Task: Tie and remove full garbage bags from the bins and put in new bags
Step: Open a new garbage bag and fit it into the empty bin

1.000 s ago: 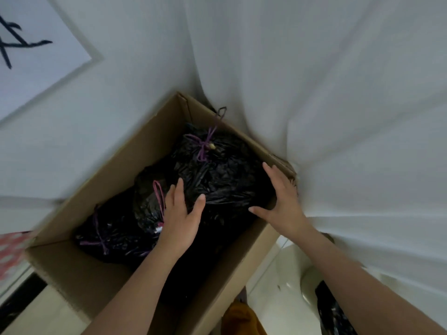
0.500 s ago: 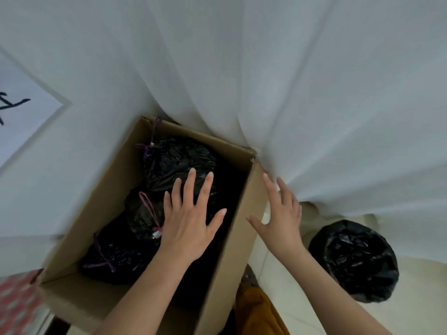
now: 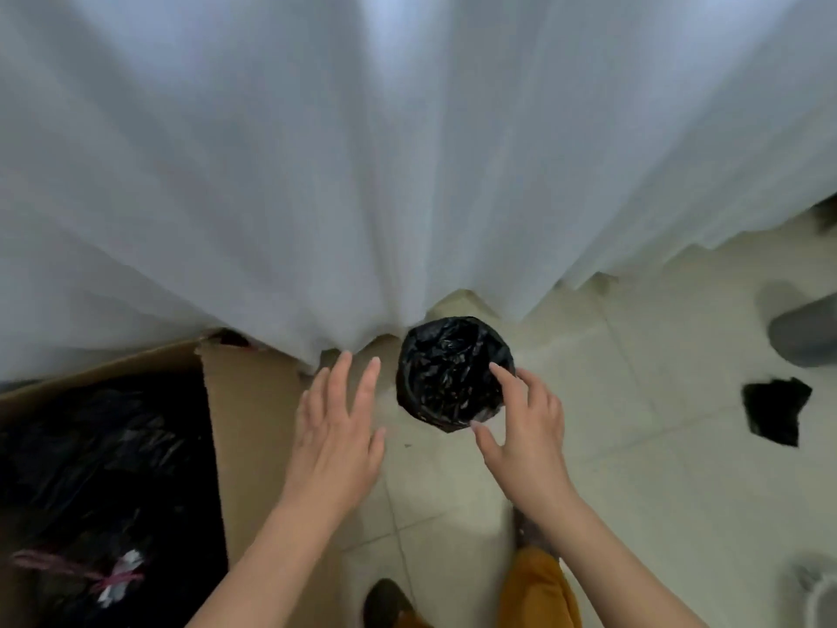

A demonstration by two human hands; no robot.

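A small round bin lined with a black garbage bag (image 3: pixel 448 371) stands on the tiled floor at the foot of the white curtain. My right hand (image 3: pixel 525 428) hovers over its near right rim with fingers spread and holds nothing. My left hand (image 3: pixel 337 435) is stretched out, fingers straight, to the left of the bin, above the floor and the box's side. At the lower left, a cardboard box (image 3: pixel 247 423) holds tied black garbage bags (image 3: pixel 104 473) with purple drawstrings.
A white curtain (image 3: pixel 362 151) hangs across the whole back. A folded black bag (image 3: pixel 775 410) lies on the floor at the right, near a grey bin (image 3: pixel 804 330). Another container's rim (image 3: pixel 820 591) shows at the bottom right. My orange trouser leg and shoe are below.
Both hands have left the cardboard box and swung right toward the small lined bin. The view has turned right, so the box now sits at the lower left.
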